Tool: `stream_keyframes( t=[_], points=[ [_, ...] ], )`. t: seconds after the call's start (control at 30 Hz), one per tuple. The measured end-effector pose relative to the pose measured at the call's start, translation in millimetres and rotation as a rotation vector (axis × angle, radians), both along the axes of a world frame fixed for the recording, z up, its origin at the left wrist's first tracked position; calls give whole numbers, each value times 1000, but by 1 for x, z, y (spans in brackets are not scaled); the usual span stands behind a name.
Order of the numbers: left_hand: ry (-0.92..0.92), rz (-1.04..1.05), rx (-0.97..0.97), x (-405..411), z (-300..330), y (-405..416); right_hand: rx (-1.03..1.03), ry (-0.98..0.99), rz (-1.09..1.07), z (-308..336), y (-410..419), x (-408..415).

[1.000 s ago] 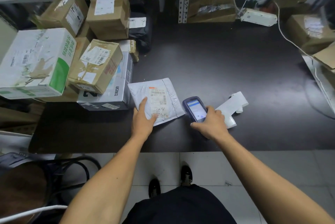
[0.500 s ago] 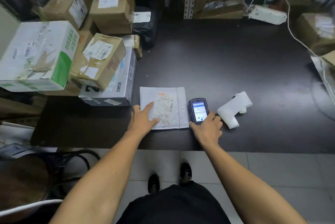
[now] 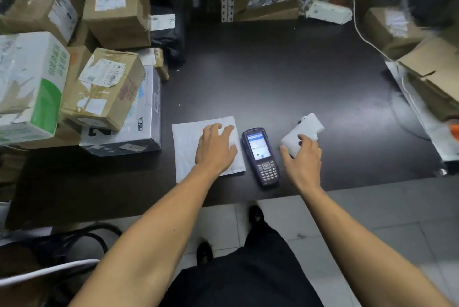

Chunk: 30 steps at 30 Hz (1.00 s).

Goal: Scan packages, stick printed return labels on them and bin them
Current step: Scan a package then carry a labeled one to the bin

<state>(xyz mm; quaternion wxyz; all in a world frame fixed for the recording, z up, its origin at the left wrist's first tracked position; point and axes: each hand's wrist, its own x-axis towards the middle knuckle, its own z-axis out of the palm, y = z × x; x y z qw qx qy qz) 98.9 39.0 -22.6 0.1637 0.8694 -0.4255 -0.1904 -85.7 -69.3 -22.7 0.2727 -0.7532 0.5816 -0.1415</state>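
- The left hand [image 3: 215, 147] lies flat, fingers spread, on a white padded envelope [image 3: 188, 150] on the dark surface [image 3: 285, 78].
- The right hand [image 3: 303, 157] curls around a white label printer [image 3: 301, 133].
- A handheld scanner [image 3: 260, 156] lies between them, screen lit.
- Cardboard boxes [image 3: 104, 88] are stacked to the left.

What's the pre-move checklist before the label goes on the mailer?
1. White padded mailer flat on the dark table: ok.
2. Left hand resting on the mailer: ok.
3. Dark blue handheld scanner lying free, screen lit: ok.
4. Right hand gripping the small white label printer: ok.
5. Printed label out of the printer: cannot tell.
6. Old label on the mailer readable: cannot tell, hand covers it.
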Motion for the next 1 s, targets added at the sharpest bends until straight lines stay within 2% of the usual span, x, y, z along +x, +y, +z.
stream_keyframes(
  t=[0.13,0.27,0.4,0.5,0.57,0.73,0.87,1.0],
  points=[
    [40,-108,-109,-24,5,-59,-4,-37,-27,-5,-42,-9],
    [178,-195,-175,-56,5,-121,24,-104,-86,-11,-87,-21],
    [304,-124,-162,-79,-2,-169,51,-86,-112,-19,-127,-34],
    [381,-42,-114,-87,-8,-195,129,-21,8,-25,-144,-37],
    [438,31,-85,-89,-13,-205,136,-23,96,-25,-141,-39],
    [635,131,-35,-86,-20,-212,196,-210,312,-23,-121,-50],
    [783,106,-42,-84,-18,-208,255,-326,216,-28,-120,-56],
    [830,98,-16,-87,-21,-204,209,-300,141,-28,-131,-53]
  ],
)
